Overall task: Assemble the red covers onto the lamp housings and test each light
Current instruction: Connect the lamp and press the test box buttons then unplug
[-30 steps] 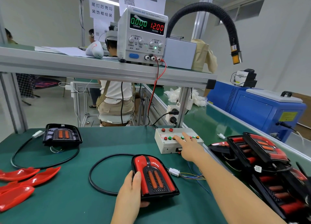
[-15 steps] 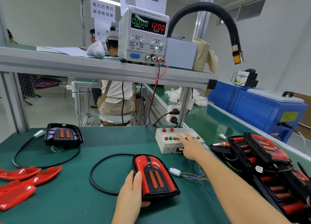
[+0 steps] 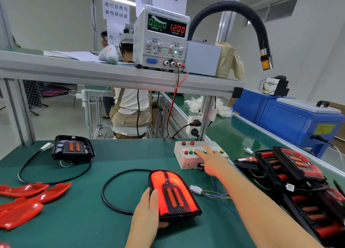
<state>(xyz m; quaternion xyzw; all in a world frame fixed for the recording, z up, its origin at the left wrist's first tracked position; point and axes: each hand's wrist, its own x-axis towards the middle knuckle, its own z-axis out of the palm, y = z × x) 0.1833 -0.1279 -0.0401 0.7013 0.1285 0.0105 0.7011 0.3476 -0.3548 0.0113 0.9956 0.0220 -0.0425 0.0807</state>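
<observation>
Lamp (image 3: 173, 193) now glows red, dark a second ago. It lies mid-table (image 3: 74, 219), left hand (image 3: 147, 212) grip closed on its edge. Right hand (image 3: 212, 162), fingers straight, presses the switch box (image 3: 186, 162).

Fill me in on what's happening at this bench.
A person is testing an assembled lamp. The left hand holds the lamp on the green table, and it glows red. The right hand reaches to the white button box, a finger on its buttons. An uncovered housing and loose red covers wait at the left.
</observation>
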